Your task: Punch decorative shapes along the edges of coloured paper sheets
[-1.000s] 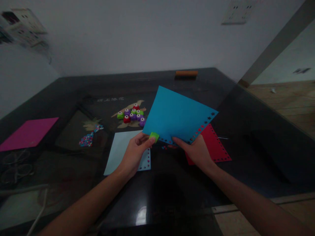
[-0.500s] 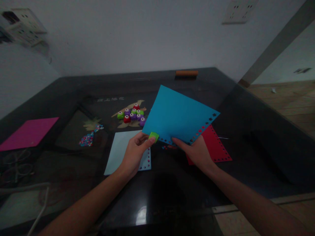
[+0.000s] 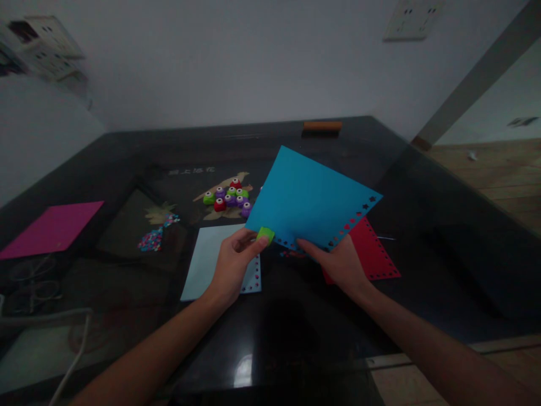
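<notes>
A blue sheet of paper [image 3: 313, 197] is held tilted above the dark table, with small shapes punched along two of its edges. My left hand [image 3: 234, 259] is closed on a green craft punch [image 3: 265, 235] at the sheet's left corner. Along the lower edge, my right hand [image 3: 333, 259] pinches the blue sheet, thumb on top and fingers hidden beneath. Under my left hand lies a pale blue sheet [image 3: 205, 262] with a punched edge. A red sheet [image 3: 374, 251], also punched, is partly covered by my right hand and the blue sheet.
Several red, green and purple punches [image 3: 230, 199] cluster behind my left hand. Colourful paper bits [image 3: 151, 239] lie in a pile to the left, near a magenta sheet [image 3: 54, 228]. A brown roll [image 3: 322, 126] rests at the table's back edge. A white cable [image 3: 80, 349] crosses the lower left.
Both hands keep their hold on the blue sheet and the green punch. The whole view has shifted slightly; the sheet appears tilted a little differently.
</notes>
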`<control>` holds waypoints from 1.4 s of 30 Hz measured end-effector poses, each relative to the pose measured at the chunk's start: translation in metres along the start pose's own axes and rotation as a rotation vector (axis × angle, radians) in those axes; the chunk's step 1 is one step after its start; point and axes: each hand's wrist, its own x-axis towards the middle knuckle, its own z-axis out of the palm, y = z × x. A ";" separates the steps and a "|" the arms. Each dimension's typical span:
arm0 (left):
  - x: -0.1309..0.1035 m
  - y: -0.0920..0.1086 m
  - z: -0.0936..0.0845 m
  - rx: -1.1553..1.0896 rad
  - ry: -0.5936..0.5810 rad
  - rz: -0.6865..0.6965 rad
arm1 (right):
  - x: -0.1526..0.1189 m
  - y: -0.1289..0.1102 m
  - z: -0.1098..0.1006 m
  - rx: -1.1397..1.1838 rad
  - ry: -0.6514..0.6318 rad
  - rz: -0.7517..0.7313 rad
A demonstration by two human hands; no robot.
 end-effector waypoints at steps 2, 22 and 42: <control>0.000 -0.001 -0.001 0.003 -0.008 0.008 | 0.000 -0.001 0.000 0.000 0.007 -0.006; 0.001 -0.007 -0.002 0.008 -0.022 0.001 | -0.001 0.000 -0.002 -0.062 0.032 0.000; 0.000 -0.007 0.002 -0.005 -0.092 -0.098 | 0.003 0.000 -0.005 -0.025 0.061 0.040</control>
